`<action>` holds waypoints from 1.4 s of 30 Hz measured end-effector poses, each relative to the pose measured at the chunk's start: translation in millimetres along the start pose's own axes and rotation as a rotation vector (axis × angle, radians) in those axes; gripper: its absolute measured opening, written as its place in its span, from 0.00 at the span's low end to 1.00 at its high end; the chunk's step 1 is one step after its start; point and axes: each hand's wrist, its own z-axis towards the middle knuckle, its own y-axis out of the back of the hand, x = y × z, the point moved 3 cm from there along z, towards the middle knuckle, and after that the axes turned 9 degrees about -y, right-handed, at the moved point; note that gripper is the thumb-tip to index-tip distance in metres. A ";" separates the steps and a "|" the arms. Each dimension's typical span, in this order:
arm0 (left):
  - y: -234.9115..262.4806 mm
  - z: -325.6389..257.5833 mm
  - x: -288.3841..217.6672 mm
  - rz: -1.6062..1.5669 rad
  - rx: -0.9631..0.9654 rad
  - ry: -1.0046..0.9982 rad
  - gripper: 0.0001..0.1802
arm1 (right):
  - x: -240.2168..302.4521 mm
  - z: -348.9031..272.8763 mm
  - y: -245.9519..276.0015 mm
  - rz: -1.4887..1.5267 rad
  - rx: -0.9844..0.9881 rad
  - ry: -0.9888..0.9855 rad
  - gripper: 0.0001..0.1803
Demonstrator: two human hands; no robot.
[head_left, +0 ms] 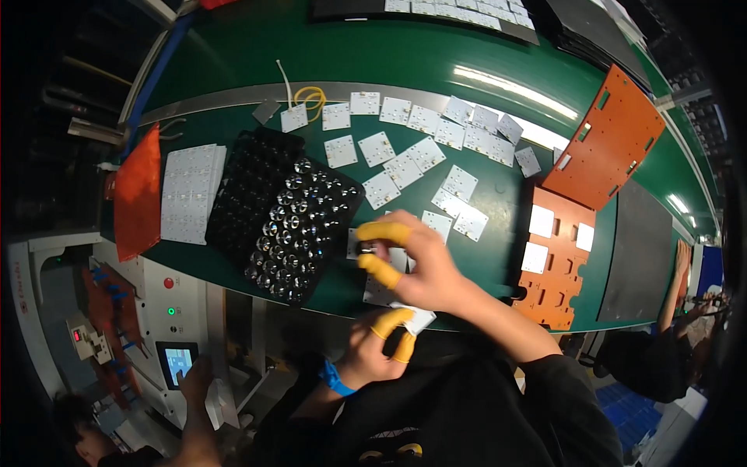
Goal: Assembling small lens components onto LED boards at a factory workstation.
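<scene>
left hand (372, 354): pinching | right hand (428, 268): farther forward, 2 fingers (385, 232) curled

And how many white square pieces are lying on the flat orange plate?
3: a far-left piece, a near-left piece and a right-side piece, all on the flat orange plate. The tilted orange panel might hide another at the plate's far edge.
</scene>
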 end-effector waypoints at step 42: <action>-74.1 77.3 -21.8 -0.069 -0.099 -0.037 0.15 | -17.3 -116.3 85.1 0.210 -0.584 0.002 0.17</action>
